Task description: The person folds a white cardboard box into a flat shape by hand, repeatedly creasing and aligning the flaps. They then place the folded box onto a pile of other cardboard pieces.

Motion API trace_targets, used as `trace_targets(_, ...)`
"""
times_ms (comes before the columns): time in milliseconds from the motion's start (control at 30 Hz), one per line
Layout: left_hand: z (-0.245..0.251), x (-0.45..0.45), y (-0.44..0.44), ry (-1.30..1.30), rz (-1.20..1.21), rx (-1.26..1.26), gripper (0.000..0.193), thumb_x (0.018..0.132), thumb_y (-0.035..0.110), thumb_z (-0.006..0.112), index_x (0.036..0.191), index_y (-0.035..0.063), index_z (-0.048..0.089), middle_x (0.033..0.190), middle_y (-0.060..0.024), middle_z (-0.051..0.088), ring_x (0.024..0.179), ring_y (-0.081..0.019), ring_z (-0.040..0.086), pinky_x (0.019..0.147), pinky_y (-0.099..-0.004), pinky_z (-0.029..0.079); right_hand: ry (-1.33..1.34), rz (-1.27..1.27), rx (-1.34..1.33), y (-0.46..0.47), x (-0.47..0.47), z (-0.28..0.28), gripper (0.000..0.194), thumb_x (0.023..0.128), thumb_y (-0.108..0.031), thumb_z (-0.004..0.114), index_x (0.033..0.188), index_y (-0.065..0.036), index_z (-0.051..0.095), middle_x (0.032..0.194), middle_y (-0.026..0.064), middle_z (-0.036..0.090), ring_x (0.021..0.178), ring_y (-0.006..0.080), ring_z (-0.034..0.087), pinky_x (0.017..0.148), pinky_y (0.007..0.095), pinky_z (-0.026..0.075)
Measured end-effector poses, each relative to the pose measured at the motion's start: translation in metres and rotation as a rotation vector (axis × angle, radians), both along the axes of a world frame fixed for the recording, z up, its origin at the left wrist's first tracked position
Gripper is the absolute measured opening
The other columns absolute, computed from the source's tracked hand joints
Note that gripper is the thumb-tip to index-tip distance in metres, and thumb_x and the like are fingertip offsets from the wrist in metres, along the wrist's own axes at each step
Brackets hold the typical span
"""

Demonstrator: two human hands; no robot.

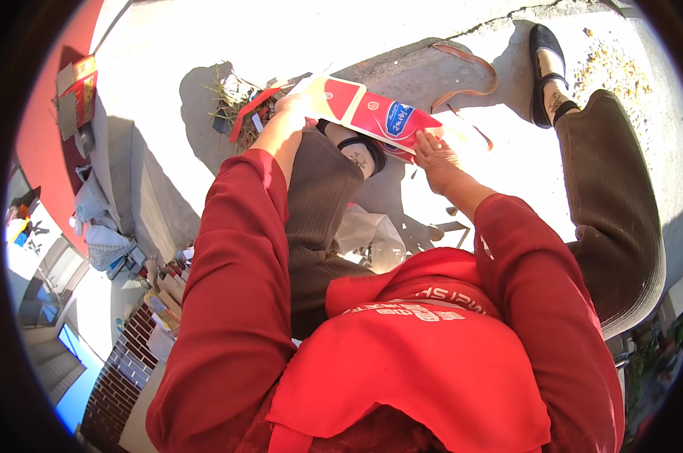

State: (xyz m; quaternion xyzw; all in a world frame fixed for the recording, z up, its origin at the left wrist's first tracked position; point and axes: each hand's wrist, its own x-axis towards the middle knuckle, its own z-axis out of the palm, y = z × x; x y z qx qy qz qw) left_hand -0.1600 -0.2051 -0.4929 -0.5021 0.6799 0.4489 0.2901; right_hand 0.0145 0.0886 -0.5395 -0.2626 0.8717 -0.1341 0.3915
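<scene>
A red cardboard box [372,110] with pale edges and a blue label bearing writing spans the space between my hands, above my left shoe. My left hand [294,109] grips its left end, where bright sun washes out the detail. At the right end, the fingers of my right hand [436,158] lie over the corner of the red board, thumb out of sight. Part of another red layer shows under that end. Just beyond my left hand, a red strip [250,113] trails over a heap of straw and scraps [236,93].
A tan strap [480,68] curls on the concrete ahead. A clear plastic bag [369,232] lies between my legs. Yellowish bits [616,73] are scattered beyond my right shoe [545,73]. Torn cartons [81,96] and stuffed sacks [100,238] line the red wall at left.
</scene>
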Motion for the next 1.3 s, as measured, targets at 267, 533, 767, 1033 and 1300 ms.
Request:
trace_targets(267,-0.009,0.02,-0.001,-0.113,-0.299,-0.368,0.042,0.078,0.028,0.07,0.109,0.0023,0.056,0.099,-0.0111,0.062,0.084,-0.028,0.062,0.076,-0.0416,0.05,0.036,0.098,0.172,-0.007,0.004,-0.009,0.058,0.085,-0.011,0.049,0.141,-0.003,0.034,0.154,0.0166,0.012,0.142,0.03,0.016,0.113,0.0408,0.021)
trace_targets(533,0.029,0.073,0.106,0.285,-1.485,-0.551,0.066,0.075,0.021,0.061,0.136,0.0059,0.039,0.14,-0.0135,0.04,0.126,-0.0351,0.039,0.102,-0.0438,0.035,-0.011,0.057,0.105,-0.002,-0.005,-0.004,0.062,0.082,-0.006,0.053,0.141,-0.004,0.035,0.155,0.0151,0.012,0.142,0.03,0.016,0.113,0.0417,0.021)
trace_targets(767,0.039,0.099,0.137,0.094,-1.565,-0.586,0.069,0.074,0.014,0.055,0.14,0.0095,0.037,0.14,-0.01,0.04,0.129,-0.0279,0.036,0.105,-0.0421,0.031,0.04,-0.205,0.017,0.019,0.017,0.017,0.068,0.08,-0.004,0.055,0.143,-0.008,0.031,0.154,0.0145,0.014,0.141,0.0325,0.016,0.11,0.0412,0.03)
trace_targets(1033,0.163,0.113,0.158,0.5,-1.281,-0.431,0.064,0.076,0.027,0.064,0.133,0.0034,0.044,0.132,-0.018,0.047,0.124,-0.0312,0.044,0.102,-0.0434,0.034,-0.042,-0.195,0.079,0.015,0.014,0.025,0.073,0.079,-0.004,0.059,0.145,-0.009,0.028,0.153,0.0188,0.011,0.142,0.0343,0.015,0.105,0.0393,0.038)
trace_targets(1300,0.36,0.283,0.084,0.92,-0.913,-0.929,0.053,0.079,0.008,0.064,0.126,-0.0073,0.046,0.127,-0.0237,0.048,0.119,-0.0347,0.047,0.101,-0.0408,0.036,-0.077,-0.152,0.113,0.01,0.002,0.032,0.077,0.075,-0.008,0.068,0.142,-0.005,0.031,0.152,0.0209,0.014,0.139,0.031,0.027,0.103,0.0376,0.039)
